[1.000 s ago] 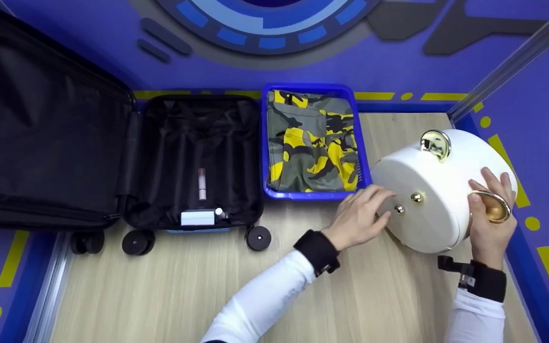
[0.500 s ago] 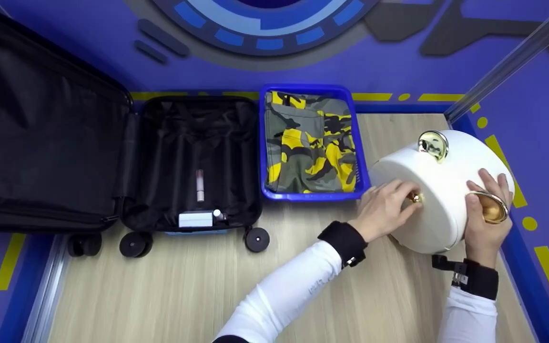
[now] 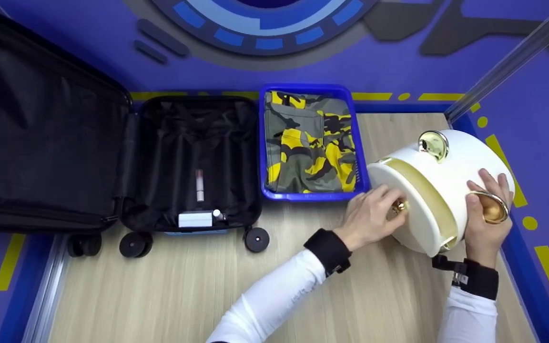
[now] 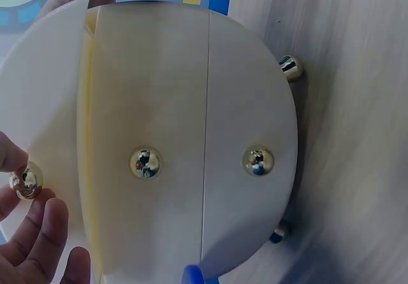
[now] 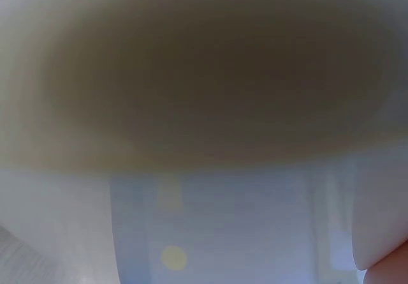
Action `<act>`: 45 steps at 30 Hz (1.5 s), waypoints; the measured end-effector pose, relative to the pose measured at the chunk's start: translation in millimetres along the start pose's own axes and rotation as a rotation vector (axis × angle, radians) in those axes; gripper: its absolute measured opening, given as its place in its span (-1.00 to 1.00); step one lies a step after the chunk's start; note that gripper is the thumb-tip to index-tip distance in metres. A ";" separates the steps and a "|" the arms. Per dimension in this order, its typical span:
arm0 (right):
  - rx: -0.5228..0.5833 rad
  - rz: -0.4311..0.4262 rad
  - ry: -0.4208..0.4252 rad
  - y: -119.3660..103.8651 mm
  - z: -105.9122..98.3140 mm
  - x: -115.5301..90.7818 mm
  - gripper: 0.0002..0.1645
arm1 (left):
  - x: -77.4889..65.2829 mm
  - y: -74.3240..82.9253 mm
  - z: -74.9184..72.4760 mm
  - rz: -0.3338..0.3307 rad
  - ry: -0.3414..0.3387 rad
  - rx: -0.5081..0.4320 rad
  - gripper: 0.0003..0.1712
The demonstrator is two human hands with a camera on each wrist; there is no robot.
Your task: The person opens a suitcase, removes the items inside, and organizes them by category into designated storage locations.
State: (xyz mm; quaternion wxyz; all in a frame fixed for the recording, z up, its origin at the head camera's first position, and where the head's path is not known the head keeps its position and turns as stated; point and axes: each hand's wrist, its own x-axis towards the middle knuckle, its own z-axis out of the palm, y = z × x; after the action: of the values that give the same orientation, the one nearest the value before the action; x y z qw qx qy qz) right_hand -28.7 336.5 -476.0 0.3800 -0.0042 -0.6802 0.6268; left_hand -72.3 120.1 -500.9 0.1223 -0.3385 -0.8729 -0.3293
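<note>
A white rounded storage box point(image 3: 467, 159) with gold ring-shaped ears point(image 3: 433, 145) lies at the right of the table. Its end drawer point(image 4: 48, 99) stands partly out, baring a yellowish side. My left hand point(image 3: 372, 215) pinches that drawer's gold knob point(image 4: 29, 183) between thumb and fingers. Two more gold knobs point(image 4: 146, 163) sit on the drawer fronts in the left wrist view. My right hand point(image 3: 488, 233) rests on the box beside the nearer ear, fingers spread over the white shell. The right wrist view is mostly blocked by a blurred surface close to the lens.
A blue basket point(image 3: 361, 166) holding folded camouflage cloth point(image 3: 310, 143) stands left of the box. Farther left, an open black suitcase point(image 3: 191, 124) contains a lipstick-like tube point(image 3: 199, 186), a white box point(image 3: 195, 219) and a small white-capped bottle point(image 3: 217, 215). Blue walls border the table.
My left hand reached the box, took hold of a gold knob and drew back left, so the end drawer slid partly out. My right hand stayed on the box.
</note>
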 end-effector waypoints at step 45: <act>-0.038 -0.011 -0.020 2.7 -2.9 -0.1 -0.56 | -75.1 -101.2 -133.1 -0.178 0.388 0.017 -0.79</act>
State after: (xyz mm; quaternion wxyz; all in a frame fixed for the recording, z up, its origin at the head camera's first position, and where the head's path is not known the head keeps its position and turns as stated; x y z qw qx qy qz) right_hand -28.4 339.5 -478.6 0.3765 -0.0013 -0.6958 0.6116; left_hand -85.9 -61.9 -483.2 0.2612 -0.1894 -0.8622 -0.3906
